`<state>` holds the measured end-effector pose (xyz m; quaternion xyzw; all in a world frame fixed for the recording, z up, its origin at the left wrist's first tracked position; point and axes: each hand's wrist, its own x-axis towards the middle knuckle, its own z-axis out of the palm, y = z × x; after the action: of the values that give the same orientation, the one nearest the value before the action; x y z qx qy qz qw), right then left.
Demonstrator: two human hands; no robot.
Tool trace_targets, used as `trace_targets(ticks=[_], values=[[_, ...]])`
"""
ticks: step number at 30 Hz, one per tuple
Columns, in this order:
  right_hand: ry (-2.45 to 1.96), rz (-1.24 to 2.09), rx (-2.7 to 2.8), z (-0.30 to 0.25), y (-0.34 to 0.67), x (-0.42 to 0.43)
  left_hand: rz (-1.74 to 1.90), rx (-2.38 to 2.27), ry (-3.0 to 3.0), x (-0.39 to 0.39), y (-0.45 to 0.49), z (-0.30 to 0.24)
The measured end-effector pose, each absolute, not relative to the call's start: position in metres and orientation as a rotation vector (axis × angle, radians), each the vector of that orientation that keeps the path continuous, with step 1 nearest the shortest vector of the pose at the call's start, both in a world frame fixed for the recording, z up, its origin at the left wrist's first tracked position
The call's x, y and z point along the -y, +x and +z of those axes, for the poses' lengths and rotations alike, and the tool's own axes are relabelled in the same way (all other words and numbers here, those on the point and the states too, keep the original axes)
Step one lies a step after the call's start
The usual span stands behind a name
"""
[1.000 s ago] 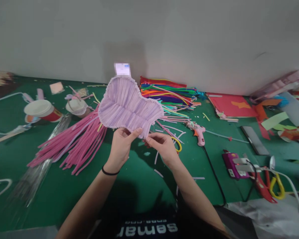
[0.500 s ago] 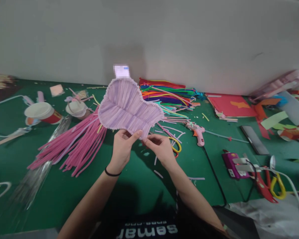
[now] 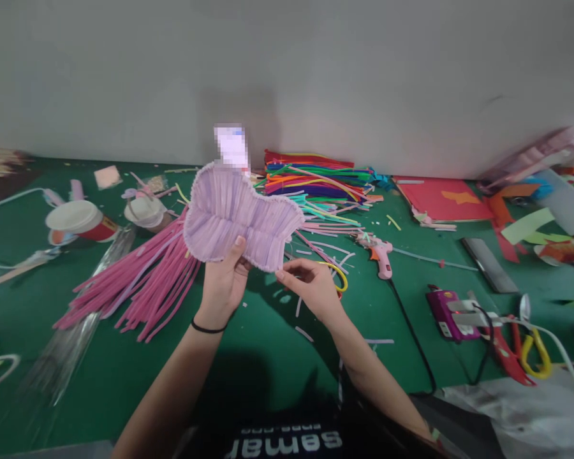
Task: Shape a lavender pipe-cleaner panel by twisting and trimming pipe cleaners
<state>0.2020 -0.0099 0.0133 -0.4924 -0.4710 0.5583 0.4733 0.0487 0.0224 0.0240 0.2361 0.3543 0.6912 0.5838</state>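
Note:
A lilac, wing-shaped pipe-cleaner panel [image 3: 242, 213] with ribbed stripes, a central ridge and a fuzzy rim is held up above the table. My left hand [image 3: 227, 277] grips its lower edge, thumb flat on the front and fingers behind. At the lower right corner, my right hand [image 3: 309, 280] is closed in a pinch, thumb and forefinger on the rim. Behind the panel stands a lit, blurred phone screen [image 3: 232, 143]. Pink pipe cleaners [image 3: 138, 280] fan out left of my left hand. Scissors with yellow handles [image 3: 339, 275] lie partly hidden behind my right hand.
Multicoloured pipe cleaners [image 3: 316, 178] are heaped at the back. To the right lie a pink glue gun [image 3: 380, 254] with its cord, a dark phone [image 3: 490, 264], a purple power adapter [image 3: 452, 313] and yellow-red pliers [image 3: 530, 350]. Paper cups [image 3: 79, 220] stand left.
The panel has tilted and moved slightly down and left. My left hand has shifted left along its lower edge, its thumb now farther up the front. My right hand stays at the corner.

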Motion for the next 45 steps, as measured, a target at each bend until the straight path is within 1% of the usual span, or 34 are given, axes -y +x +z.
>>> trace_targets(ticks=[12,21,29,32,36,39,42,45], values=[[-1.169,1.421,1.053,0.010,0.194,0.008,1.642,-0.836,0.568,-0.024,0.048,0.022],[-1.183,1.322,1.141,0.011,0.193,0.006,1.664,-0.821,0.491,-0.026,0.050,0.018],[-1.104,1.392,0.966,0.006,0.188,0.005,1.693,-0.770,0.463,-0.022,0.056,0.018],[-1.052,1.373,0.888,0.007,0.186,-0.004,1.691,-0.761,0.458,-0.022,0.058,0.017],[-0.959,1.288,0.760,0.017,0.188,-0.020,1.552,-0.752,0.402,-0.010,0.052,0.007],[-0.870,1.337,0.695,0.029,0.195,-0.029,1.368,-0.706,0.499,0.015,0.037,-0.005],[-0.876,1.419,0.734,0.039,0.206,-0.034,1.226,-0.660,0.610,0.040,0.012,-0.014],[-0.968,1.405,0.896,0.045,0.217,-0.038,1.237,-0.825,0.664,0.046,-0.018,-0.011]])
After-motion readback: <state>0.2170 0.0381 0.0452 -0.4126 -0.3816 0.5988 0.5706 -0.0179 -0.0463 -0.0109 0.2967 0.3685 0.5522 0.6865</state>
